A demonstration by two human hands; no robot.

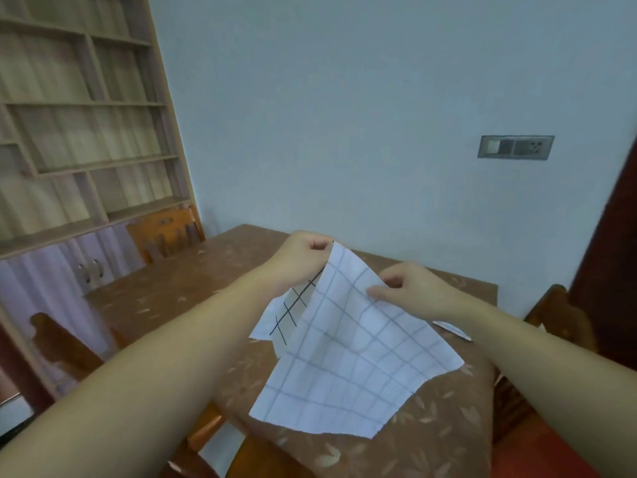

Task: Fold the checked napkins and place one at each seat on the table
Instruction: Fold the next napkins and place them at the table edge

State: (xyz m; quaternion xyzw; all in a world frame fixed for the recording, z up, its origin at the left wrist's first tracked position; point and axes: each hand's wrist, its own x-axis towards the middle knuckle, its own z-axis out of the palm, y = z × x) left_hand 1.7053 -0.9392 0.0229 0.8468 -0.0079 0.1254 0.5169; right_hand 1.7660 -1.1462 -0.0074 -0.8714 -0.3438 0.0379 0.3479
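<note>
Pale blue wall, socket plate right; wooden shelving left, lilac cabinet below.

- Two bare forearms reach forward, with the hands raised near the centre of view, close together but not touching.
- The left forearm stretches from 7 o'clock toward 1 o'clock. At its end the left hand is turned back-up, its fingers curled into a pinch on the top corner of the checked napkin.
- The right forearm stretches from 4 o'clock toward 10 o'clock. The right hand, lower than the left, pinches the napkin's edge between thumb and curled fingers.
</note>
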